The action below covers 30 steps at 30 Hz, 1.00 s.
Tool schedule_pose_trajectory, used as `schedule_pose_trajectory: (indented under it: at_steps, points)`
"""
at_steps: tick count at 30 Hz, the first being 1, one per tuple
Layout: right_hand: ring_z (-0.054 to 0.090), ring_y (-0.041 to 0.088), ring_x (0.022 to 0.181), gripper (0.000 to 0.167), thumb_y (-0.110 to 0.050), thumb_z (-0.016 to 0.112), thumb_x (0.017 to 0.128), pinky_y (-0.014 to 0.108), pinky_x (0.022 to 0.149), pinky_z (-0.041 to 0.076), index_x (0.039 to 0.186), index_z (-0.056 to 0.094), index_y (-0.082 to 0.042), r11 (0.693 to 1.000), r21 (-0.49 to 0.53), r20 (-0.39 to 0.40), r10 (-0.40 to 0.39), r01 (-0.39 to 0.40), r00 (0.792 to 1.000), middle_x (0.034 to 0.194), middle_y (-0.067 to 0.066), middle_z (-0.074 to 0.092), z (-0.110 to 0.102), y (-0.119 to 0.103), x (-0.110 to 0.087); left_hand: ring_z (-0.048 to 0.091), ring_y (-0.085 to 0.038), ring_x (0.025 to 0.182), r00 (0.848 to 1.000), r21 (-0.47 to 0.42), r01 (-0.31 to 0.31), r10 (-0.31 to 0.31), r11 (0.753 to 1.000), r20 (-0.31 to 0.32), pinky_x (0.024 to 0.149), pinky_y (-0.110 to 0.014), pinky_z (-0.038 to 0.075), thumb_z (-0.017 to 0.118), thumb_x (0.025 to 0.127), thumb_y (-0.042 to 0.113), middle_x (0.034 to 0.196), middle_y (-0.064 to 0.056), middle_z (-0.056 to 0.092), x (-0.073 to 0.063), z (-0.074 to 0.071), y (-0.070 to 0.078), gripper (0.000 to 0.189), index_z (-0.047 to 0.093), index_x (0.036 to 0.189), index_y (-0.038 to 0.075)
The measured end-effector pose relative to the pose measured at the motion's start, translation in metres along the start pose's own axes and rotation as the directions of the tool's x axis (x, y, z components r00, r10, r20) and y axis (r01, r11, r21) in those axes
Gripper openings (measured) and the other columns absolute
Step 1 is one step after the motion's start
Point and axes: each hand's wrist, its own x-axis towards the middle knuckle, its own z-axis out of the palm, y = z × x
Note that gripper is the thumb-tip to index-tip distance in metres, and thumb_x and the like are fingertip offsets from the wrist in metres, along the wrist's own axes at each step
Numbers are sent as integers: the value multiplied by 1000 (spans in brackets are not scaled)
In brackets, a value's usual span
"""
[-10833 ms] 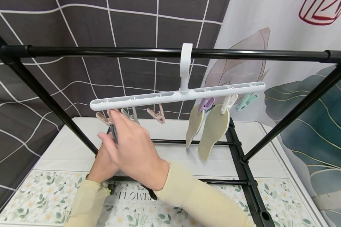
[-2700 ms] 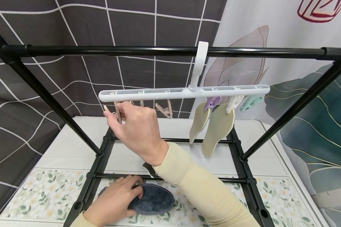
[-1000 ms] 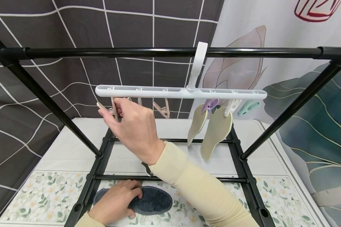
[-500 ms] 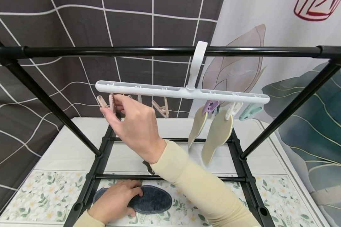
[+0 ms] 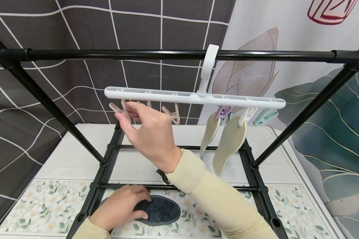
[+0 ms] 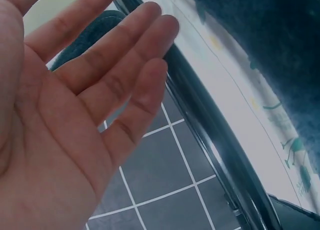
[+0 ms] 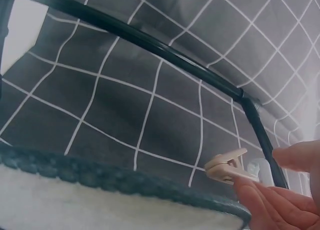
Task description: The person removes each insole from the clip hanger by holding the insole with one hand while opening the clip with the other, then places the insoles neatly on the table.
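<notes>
In the head view my right hand [image 5: 152, 132] pinches a pink clothespin [image 5: 124, 111] under the left end of a white hanger [image 5: 194, 97]. The right wrist view shows that clothespin [image 7: 225, 165] at my fingertips. Low at the front, my left hand [image 5: 121, 207] holds a dark blue insole [image 5: 161, 210] over the flowered mat, thumb at its near edge and fingers across its top. The left wrist view shows the palm [image 6: 55, 130] bare and dark blue material [image 6: 265, 35] close by. A dark-edged, white fleecy insole [image 7: 100, 195] crosses the bottom of the right wrist view.
Two cream insoles [image 5: 230, 142] hang from a purple clothespin [image 5: 222, 112] and a white clothespin [image 5: 247, 115]. A mint clothespin [image 5: 265, 116] hangs beside them. The hanger hooks over a black rack bar [image 5: 122, 54]. A grey checked curtain [image 5: 86, 30] stands behind.
Both hands were together at the hanger's left end earliest; the left has since come down with the insole. The right stays there, working the clothespin. The hook has shifted right; the hanger's tilt has changed.
</notes>
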Motion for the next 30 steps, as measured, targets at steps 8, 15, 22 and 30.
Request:
schedule_pose_trajectory:
  at_steps: [8,15,22,30]
  points:
    - [73,13,79,21,-14,79,87,15,81,53,98,74,3,1000,28,-60,-13,15,998,89,10,76,-20,6,-7,65,-11,98,992,-7,-42,41,999,-121,83,-37,56,80,84,40,109,11,66,3,-3,-1,31,73,107,20]
    - [74,16,75,22,-10,83,82,22,76,57,95,74,5,999,41,-135,26,-20,990,87,12,76,-49,16,-18,67,-10,97,943,29,78,-64,997,-327,78,-34,58,83,82,37,113,9,66,6,-5,3,36,72,112,21]
    - [74,16,74,23,-9,83,81,27,74,59,97,73,5,999,18,-144,48,-46,988,87,11,76,-72,20,-24,68,-12,89,863,-63,187,-195,980,-466,67,-27,57,87,79,34,116,3,67,12,-11,2,56,63,126,16]
    - [74,18,79,25,-13,83,82,28,76,59,99,74,4,995,-49,-102,85,-90,991,90,11,76,-87,23,-34,59,-24,121,865,-350,194,-329,916,-380,86,-36,58,86,80,38,147,-6,48,32,-18,-12,90,37,153,15]
